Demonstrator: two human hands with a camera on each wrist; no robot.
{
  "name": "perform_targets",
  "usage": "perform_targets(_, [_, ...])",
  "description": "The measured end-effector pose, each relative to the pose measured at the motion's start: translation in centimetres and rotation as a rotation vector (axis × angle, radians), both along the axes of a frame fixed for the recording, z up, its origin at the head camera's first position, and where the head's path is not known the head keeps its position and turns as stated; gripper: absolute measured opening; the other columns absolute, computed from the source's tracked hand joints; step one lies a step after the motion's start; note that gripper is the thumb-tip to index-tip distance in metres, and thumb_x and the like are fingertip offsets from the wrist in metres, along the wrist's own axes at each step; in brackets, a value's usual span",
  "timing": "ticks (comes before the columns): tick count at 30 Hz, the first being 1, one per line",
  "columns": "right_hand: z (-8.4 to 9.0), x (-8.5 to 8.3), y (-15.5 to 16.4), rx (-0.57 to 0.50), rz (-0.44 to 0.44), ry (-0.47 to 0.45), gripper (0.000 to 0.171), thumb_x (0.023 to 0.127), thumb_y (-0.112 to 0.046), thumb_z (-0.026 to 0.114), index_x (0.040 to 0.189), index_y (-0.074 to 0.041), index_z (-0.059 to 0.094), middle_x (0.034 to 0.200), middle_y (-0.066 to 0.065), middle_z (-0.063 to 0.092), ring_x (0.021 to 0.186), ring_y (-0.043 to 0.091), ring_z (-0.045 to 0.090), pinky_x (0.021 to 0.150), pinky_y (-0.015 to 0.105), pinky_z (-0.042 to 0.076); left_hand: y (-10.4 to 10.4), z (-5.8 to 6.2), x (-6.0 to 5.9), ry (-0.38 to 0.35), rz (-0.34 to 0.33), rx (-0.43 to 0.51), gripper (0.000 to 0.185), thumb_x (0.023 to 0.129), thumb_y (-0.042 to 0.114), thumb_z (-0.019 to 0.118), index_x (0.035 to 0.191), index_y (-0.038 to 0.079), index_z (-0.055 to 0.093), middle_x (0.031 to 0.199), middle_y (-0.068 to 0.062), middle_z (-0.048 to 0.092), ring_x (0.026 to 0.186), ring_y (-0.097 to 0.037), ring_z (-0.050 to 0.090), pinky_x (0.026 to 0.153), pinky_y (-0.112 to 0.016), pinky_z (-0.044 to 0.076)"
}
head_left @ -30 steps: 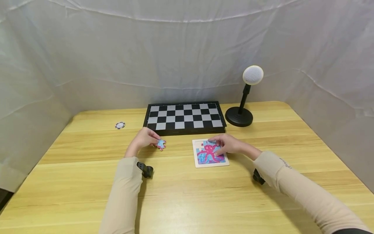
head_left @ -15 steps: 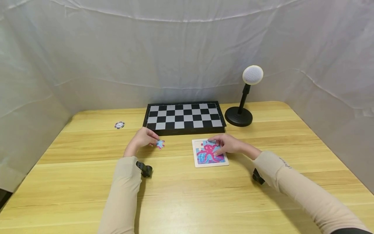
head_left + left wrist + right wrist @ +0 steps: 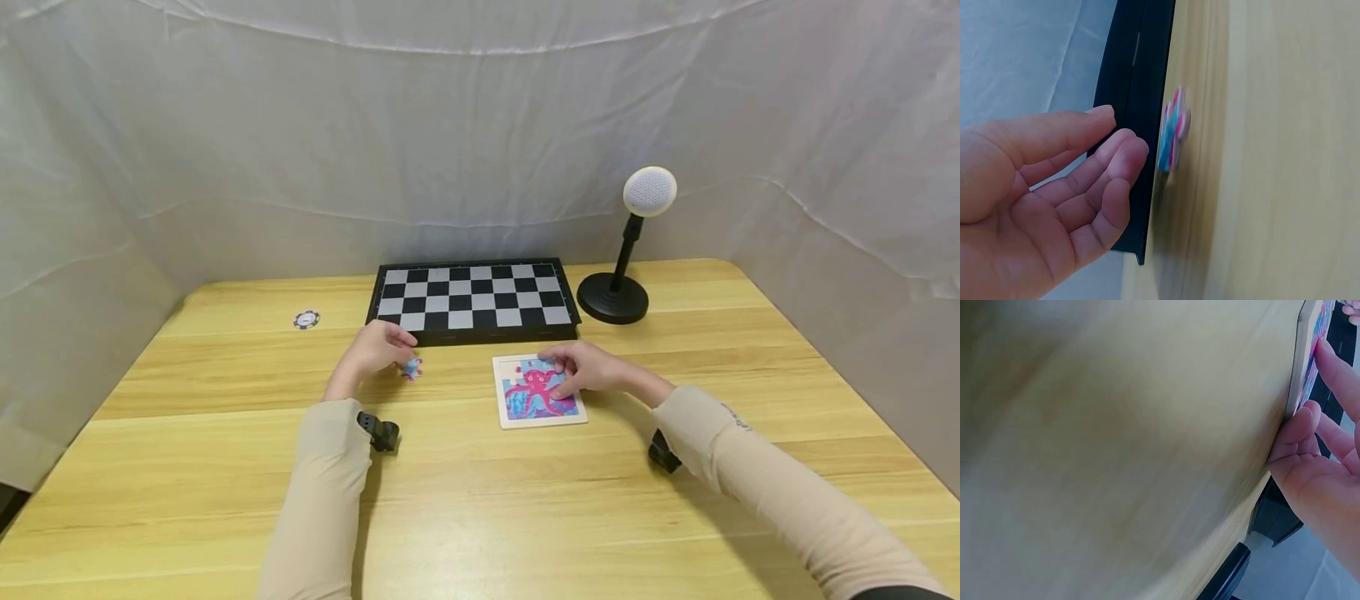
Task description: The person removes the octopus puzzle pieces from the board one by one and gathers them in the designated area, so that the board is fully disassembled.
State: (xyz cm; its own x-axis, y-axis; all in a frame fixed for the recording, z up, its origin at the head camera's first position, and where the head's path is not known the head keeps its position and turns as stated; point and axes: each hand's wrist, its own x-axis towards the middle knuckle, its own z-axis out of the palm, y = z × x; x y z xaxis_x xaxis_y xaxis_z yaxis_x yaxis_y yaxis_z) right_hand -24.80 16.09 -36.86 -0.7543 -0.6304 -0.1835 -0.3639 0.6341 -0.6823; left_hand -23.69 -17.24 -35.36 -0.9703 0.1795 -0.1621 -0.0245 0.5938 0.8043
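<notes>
A blue-and-pink jigsaw piece point(image 3: 412, 369) lies on the table at my left fingertips. In the left wrist view the piece point(image 3: 1174, 134) is blurred, and I cannot tell whether another lies under it. My left hand point(image 3: 375, 347) hovers beside it, fingers loosely bent, with a gap between thumb and fingers and nothing held. The framed jigsaw puzzle point(image 3: 525, 400), a pink octopus on blue, lies flat with a gap at its upper left. My right hand point(image 3: 588, 369) rests on its right side, thumb on the picture, a finger at the top edge. Bent fingers point(image 3: 1304, 422) touch its side.
Behind the puzzle lies a black-framed checkerboard point(image 3: 472, 300). To its right stands a round white-headed microphone-like object point(image 3: 649, 192) on a black stand point(image 3: 613, 298). A poker chip point(image 3: 306, 320) lies at the left. White cloth point(image 3: 450, 125) encloses the table.
My left hand first shifts slightly left with the piece, then lifts its fingers off it and moves a little right. The right hand stays on the puzzle.
</notes>
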Motion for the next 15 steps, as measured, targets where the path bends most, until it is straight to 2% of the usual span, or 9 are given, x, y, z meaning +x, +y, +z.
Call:
perform_targets(9, [-0.1, -0.1, 0.1, -0.003, -0.008, -0.026, 0.065, 0.072, -0.009, 0.074, 0.125, 0.011, 0.042, 0.076, 0.006, 0.045, 0.057, 0.013, 0.040, 0.052, 0.021, 0.032, 1.5, 0.4, -0.2, 0.018, -0.046, 0.057, 0.021, 0.081, 0.000, 0.060, 0.100, -0.010, 0.060, 0.087, -0.018, 0.064, 0.069, -0.023, 0.062, 0.064, -0.033, 0.049])
perform_targets(15, [0.0, 0.0, 0.1, 0.013, -0.027, -0.027, 0.070, 0.072, -0.009, 0.074, 0.128, 0.013, 0.037, 0.075, 0.005, 0.045, 0.057, 0.013, 0.039, 0.053, 0.022, 0.031, 2.2, 0.3, -0.4, 0.047, -0.058, 0.053, 0.018, 0.081, 0.003, 0.062, 0.097, -0.006, 0.063, 0.083, -0.015, 0.066, 0.068, -0.023, 0.061, 0.061, -0.033, 0.048])
